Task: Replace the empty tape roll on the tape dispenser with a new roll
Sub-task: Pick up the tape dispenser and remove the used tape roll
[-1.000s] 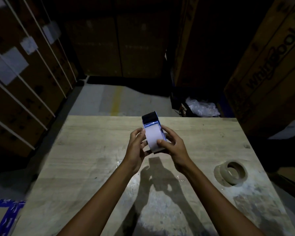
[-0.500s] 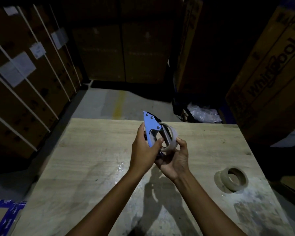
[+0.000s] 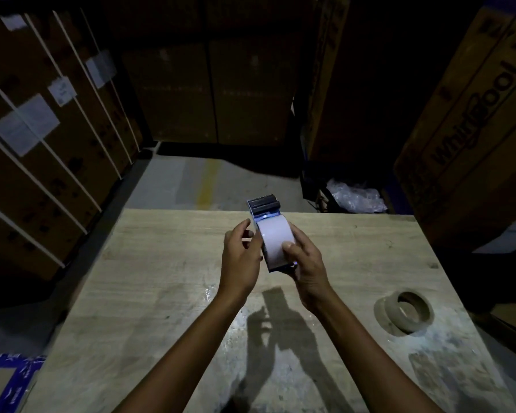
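Two bare forearms reach forward over a pale wooden table (image 3: 167, 281) in a dim storage room. Between the hands, held up above the table's far half, is a tape dispenser (image 3: 265, 217) with a blue frame, pointed away from the person, its dark roller and toothed cutter at the far end. A white roll (image 3: 273, 241) sits in the dispenser, its broad curved face turned up toward the camera. The right hand (image 3: 306, 266) grips the dispenser from the right and from below, with the thumb pressed on the near part of the roll's face. The left hand (image 3: 242, 257) is curled against the dispenser's left side, fingers bent, thumb toward the frame; whether it grips firmly or only touches cannot be told. The hands and dispenser cast a dark shadow on the table just nearer than the hands. Well to the right of the right hand and nearer to the person, a brown cardboard core (image 3: 408, 311) lies on the table, tilted so its hole shows. Beyond the hands, past the table's far edge, is a grey floor with a faint yellow line. Tall cardboard boxes (image 3: 471, 129) stand to the right, strapped ones with white labels to the left, more behind in darkness.
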Motion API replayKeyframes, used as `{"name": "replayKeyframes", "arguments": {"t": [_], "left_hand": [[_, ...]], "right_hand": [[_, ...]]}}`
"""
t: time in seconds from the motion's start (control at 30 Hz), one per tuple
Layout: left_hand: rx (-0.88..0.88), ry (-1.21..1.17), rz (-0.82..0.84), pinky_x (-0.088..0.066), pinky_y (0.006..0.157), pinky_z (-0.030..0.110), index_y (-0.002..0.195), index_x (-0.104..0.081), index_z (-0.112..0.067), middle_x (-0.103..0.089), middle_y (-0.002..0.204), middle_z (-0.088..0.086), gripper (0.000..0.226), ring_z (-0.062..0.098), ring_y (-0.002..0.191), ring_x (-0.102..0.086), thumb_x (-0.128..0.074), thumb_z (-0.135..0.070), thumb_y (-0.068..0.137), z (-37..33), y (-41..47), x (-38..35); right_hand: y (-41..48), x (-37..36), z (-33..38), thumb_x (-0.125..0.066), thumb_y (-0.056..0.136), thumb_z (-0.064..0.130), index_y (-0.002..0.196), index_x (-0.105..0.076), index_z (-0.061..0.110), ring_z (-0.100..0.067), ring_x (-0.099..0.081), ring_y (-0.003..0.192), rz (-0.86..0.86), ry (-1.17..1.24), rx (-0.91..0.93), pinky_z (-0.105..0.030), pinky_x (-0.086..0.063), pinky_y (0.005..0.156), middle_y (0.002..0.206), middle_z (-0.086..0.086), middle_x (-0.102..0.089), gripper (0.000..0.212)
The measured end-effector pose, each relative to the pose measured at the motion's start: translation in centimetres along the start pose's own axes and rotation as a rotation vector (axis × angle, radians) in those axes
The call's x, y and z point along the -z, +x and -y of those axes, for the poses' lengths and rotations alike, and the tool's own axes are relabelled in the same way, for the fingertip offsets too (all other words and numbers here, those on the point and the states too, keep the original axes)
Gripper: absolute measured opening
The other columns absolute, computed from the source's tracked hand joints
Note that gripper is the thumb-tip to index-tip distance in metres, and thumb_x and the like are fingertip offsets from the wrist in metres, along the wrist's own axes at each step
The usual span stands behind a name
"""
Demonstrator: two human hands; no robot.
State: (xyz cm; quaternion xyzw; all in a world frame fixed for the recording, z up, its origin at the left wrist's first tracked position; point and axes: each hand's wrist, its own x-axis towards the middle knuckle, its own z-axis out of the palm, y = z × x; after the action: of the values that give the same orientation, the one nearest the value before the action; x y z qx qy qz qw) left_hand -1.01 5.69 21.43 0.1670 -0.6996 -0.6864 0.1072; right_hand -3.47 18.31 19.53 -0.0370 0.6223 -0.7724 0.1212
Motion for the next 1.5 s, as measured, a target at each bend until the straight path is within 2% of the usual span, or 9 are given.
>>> {"name": "replayKeyframes", "arguments": {"t": [0.17, 0.3, 0.4, 0.53, 0.67, 0.87, 1.1, 1.3, 1.5], "left_hand": [[-0.008, -0.121, -0.046, -0.056, 0.058, 0.026, 0.121, -0.057, -0.022, -0.065, 0.112, 0.012, 0.027, 0.026, 0.096, -0.067, -0.044, -0.023, 0.098, -0.1, 0.2, 0.4], [0.11, -0.186, 0.063, -0.057, 0.07, 0.033, 0.13, -0.057, -0.018, -0.071, 0.11, 0.003, 0.039, 0.024, 0.101, -0.07, -0.06, -0.034, 0.094, -0.4, 0.4, 0.4], [0.207, -0.276, 0.099, -0.057, 0.08, 0.048, 0.122, -0.064, -0.017, -0.074, 0.105, 0.004, 0.038, 0.037, 0.104, -0.069, -0.066, -0.038, 0.09, -0.2, 0.8, 0.4], [0.296, -0.388, 0.097, -0.051, 0.093, 0.058, 0.126, -0.061, -0.009, -0.068, 0.122, 0.02, 0.058, 0.034, 0.103, -0.068, -0.066, -0.051, 0.086, 0.3, 2.0, 0.8], [0.302, -0.356, 0.104, -0.053, 0.079, 0.042, 0.13, -0.058, -0.01, -0.068, 0.119, 0.019, 0.068, 0.028, 0.096, -0.066, -0.068, -0.057, 0.082, 0.1, 3.5, 2.3], [0.401, -0.272, 0.263, -0.054, 0.071, 0.036, 0.095, -0.058, -0.022, -0.071, 0.11, 0.013, 0.022, 0.032, 0.086, -0.068, -0.072, -0.036, 0.085, 0.2, 4.9, 4.0], [0.406, -0.401, 0.089, -0.059, 0.066, 0.038, 0.115, -0.061, -0.008, -0.069, 0.108, 0.016, 0.034, 0.033, 0.086, -0.069, -0.073, -0.021, 0.085, 0.4, 5.4, 3.1], [0.353, -0.454, -0.027, -0.058, 0.059, 0.031, 0.103, -0.067, -0.007, -0.07, 0.091, 0.012, 0.019, 0.024, 0.074, -0.069, -0.072, -0.018, 0.087, 0.7, 4.6, 1.7], [0.312, -0.559, -0.169, -0.06, 0.062, 0.033, 0.099, -0.068, -0.006, -0.073, 0.083, 0.009, 0.015, 0.028, 0.081, -0.069, -0.073, -0.015, 0.087, 1.0, 3.9, 0.4]], "right_hand": [[-0.4, -0.2, 0.1, -0.075, 0.07, 0.043, 0.15, -0.03, 0.036, -0.006, -0.056, 0.122, -0.082, -0.361, 0.189, -0.034, -0.056, 0.093, 0.14, 0.012, -0.053, 0.092], [-0.9, -1.0, 0.0, -0.076, 0.064, 0.056, 0.156, -0.006, 0.032, -0.01, -0.048, 0.129, -0.193, -0.697, 0.242, -0.025, -0.046, 0.098, 0.143, 0.006, -0.05, 0.119], [-1.0, -1.4, -0.2, -0.076, 0.064, 0.049, 0.158, -0.009, 0.017, -0.013, -0.045, 0.123, -0.194, -0.87, 0.331, -0.008, -0.033, 0.087, 0.139, 0.003, -0.05, 0.119], [-1.0, -0.9, -0.2, -0.074, 0.063, 0.05, 0.157, -0.011, 0.012, -0.013, -0.043, 0.116, -0.138, -0.947, 0.365, -0.007, -0.03, 0.083, 0.133, 0.001, -0.052, 0.119], [-1.1, 0.1, 1.0, -0.074, 0.063, 0.048, 0.157, -0.01, 0.016, -0.012, -0.044, 0.113, 0.055, -0.947, 0.344, -0.016, -0.039, 0.084, 0.13, 0.012, -0.05, 0.118], [0.5, 2.2, 3.5, -0.085, 0.062, 0.041, 0.157, -0.018, 0.024, -0.014, -0.049, 0.121, 0.259, -0.93, 0.24, -0.031, -0.045, 0.102, 0.129, 0.012, -0.051, 0.118], [1.0, 2.1, 1.9, -0.072, 0.066, 0.037, 0.154, -0.017, 0.038, -0.016, -0.033, 0.143, 0.189, -0.746, 0.271, -0.046, -0.037, 0.114, 0.156, 0.003, -0.028, 0.103], [0.7, -0.8, 0.2, -0.063, 0.076, 0.062, 0.154, -0.009, 0.042, -0.011, -0.036, 0.141, -0.113, -0.37, 0.098, -0.041, -0.035, 0.116, 0.158, 0.004, -0.026, 0.097], [0.7, -2.4, -0.6, -0.065, 0.093, 0.021, 0.147, -0.036, 0.023, 0.006, -0.054, 0.116, -0.294, -0.35, 0.128, -0.006, -0.044, 0.084, 0.14, -0.002, -0.048, 0.062]]}}
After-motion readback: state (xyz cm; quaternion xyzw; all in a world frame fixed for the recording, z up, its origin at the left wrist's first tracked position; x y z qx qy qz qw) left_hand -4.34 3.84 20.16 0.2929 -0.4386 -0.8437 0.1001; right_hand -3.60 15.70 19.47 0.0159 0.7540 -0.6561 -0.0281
